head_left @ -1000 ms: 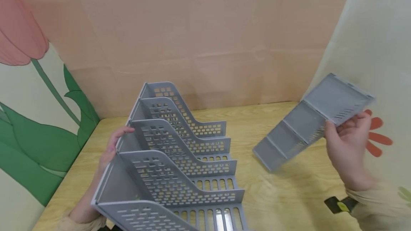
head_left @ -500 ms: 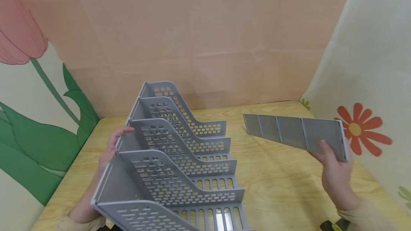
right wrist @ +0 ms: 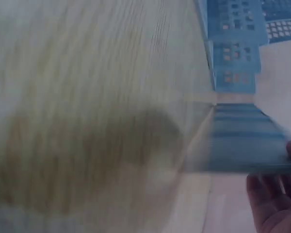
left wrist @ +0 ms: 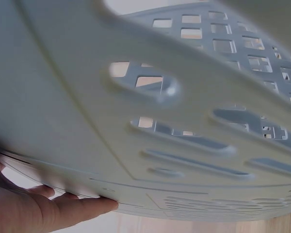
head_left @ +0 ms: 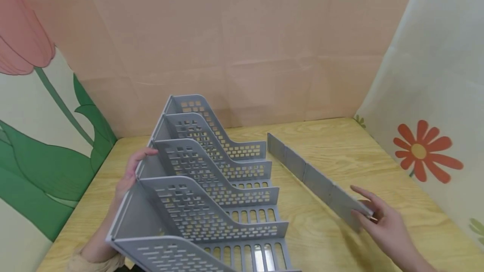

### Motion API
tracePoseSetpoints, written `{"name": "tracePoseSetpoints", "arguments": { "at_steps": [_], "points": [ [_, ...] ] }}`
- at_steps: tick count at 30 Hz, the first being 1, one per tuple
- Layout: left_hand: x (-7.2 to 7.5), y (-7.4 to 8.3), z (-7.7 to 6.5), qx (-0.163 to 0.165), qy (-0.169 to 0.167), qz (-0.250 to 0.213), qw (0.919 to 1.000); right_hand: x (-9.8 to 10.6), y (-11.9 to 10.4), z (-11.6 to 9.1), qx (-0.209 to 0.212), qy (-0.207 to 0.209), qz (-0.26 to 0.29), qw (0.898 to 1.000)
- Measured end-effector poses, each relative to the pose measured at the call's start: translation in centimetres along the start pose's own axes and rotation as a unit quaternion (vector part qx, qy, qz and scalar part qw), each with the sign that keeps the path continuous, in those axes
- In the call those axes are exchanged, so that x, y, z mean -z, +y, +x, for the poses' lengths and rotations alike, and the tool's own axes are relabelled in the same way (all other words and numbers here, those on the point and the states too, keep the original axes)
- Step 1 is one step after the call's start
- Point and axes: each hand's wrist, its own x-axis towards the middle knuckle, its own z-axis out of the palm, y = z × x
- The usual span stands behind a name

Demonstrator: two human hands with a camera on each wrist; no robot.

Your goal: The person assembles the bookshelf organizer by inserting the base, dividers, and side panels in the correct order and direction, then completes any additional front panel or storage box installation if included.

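A grey plastic file organizer with several perforated dividers and a slatted base stands on the left of the table. My left hand grips its back panel from behind, the fingertips over the edge; in the left wrist view the hand touches the organizer's grey wall. To the right, my right hand pinches the near end of a long grey front panel marked into sections. The panel is on edge, slanting toward the organizer's far front corner. In the right wrist view, the panel is blurred between thumb and fingers.
The wood-grain table extends around the organizer. Behind it rises a peach-coloured backdrop. A flower-printed sheet borders the right side, and a tulip-printed one the left.
My right hand has lowered the panel, turned it onto its edge and swung its far end left toward the organizer. The left hand and the organizer have stayed in place.
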Motion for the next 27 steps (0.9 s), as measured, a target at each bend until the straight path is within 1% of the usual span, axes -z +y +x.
{"name": "tracePoseSetpoints", "arguments": {
  "at_steps": [2,3,4,5,6,7,8,9,10,11,12,13,14,15,16,17,18,20,22,24,25,27],
  "points": [
    [0.1,0.0,-0.1,-0.011,0.000,0.008,0.9999,-0.7,-0.3,0.0,0.023,0.008,-0.007,1.000],
    [0.1,0.0,-0.1,-0.014,-0.001,0.013,0.9998,-1.0,-0.6,0.1,0.035,0.005,-0.017,0.999],
    [0.2,0.0,0.0,-0.023,-0.008,0.007,0.9997,-1.2,-1.0,0.5,0.042,-0.006,-0.033,0.999],
    [0.3,0.1,0.0,-0.027,-0.012,0.008,0.9995,-1.3,-1.5,1.0,0.041,-0.024,-0.055,0.997],
    [0.4,0.1,0.0,-0.023,-0.011,0.007,0.9996,-1.3,-2.0,1.6,0.041,-0.049,-0.081,0.995],
    [0.5,0.2,0.0,-0.023,-0.013,0.001,0.9997,-1.4,-2.4,2.5,0.041,-0.081,-0.107,0.990],
    [0.5,0.2,0.0,-0.021,-0.013,-0.005,0.9997,-1.4,-2.9,3.6,0.039,-0.120,-0.137,0.983],
    [0.6,0.3,0.0,-0.019,-0.014,-0.009,0.9997,-1.5,-3.3,4.7,0.042,-0.167,-0.155,0.973],
    [0.7,0.2,0.0,-0.021,-0.019,-0.026,0.9993,-1.6,-3.6,5.8,0.041,-0.218,-0.169,0.960],
    [0.7,0.2,0.0,-0.019,-0.020,-0.032,0.9991,-1.8,-3.9,6.9,0.040,-0.265,-0.177,0.947],
    [0.8,0.2,0.0,-0.018,-0.021,-0.041,0.9988,-2.1,-4.2,8.0,0.032,-0.309,-0.177,0.934],
    [0.8,0.0,0.0,-0.018,-0.020,-0.045,0.9986,-2.4,-4.4,9.0,0.015,-0.347,-0.176,0.921],
    [0.7,-0.1,0.0,-0.016,-0.016,-0.042,0.9988,-2.7,-4.7,10.0,-0.001,-0.377,-0.175,0.909],
    [0.6,-0.2,0.0,-0.006,-0.008,-0.039,0.9992,-3.0,-4.8,10.8,-0.017,-0.400,-0.170,0.900],
    [0.4,-0.3,0.0,0.002,0.001,-0.030,0.9995,-3.2,-4.9,11.5,-0.034,-0.413,-0.175,0.893],
    [0.3,-0.3,-0.1,0.011,0.010,-0.020,0.9997,-3.6,-5.0,12.2,-0.054,-0.418,-0.178,0.889],
    [0.2,-0.4,-0.1,0.018,0.019,-0.012,0.9996,-3.9,-5.1,12.7,-0.069,-0.417,-0.181,0.888],
    [0.1,-0.6,0.1,0.014,0.021,0.006,0.9997,-4.7,-4.9,13.5,-0.068,-0.412,-0.186,0.890],
    [0.1,-0.9,0.4,-0.002,0.005,0.019,0.9998,-5.5,-4.7,13.9,-0.058,-0.401,-0.182,0.896],
    [0.3,-1.3,0.9,-0.031,-0.019,0.031,0.9989,-5.7,-4.6,13.9,-0.054,-0.392,-0.162,0.904],
    [0.3,-1.5,1.0,-0.043,-0.028,0.034,0.9981,-5.7,-4.8,13.8,-0.056,-0.391,-0.143,0.908],
    [0.4,-1.9,1.2,-0.055,-0.041,0.036,0.9970,-5.3,-5.4,13.6,-0.072,-0.384,-0.094,0.916]
  ]
}}
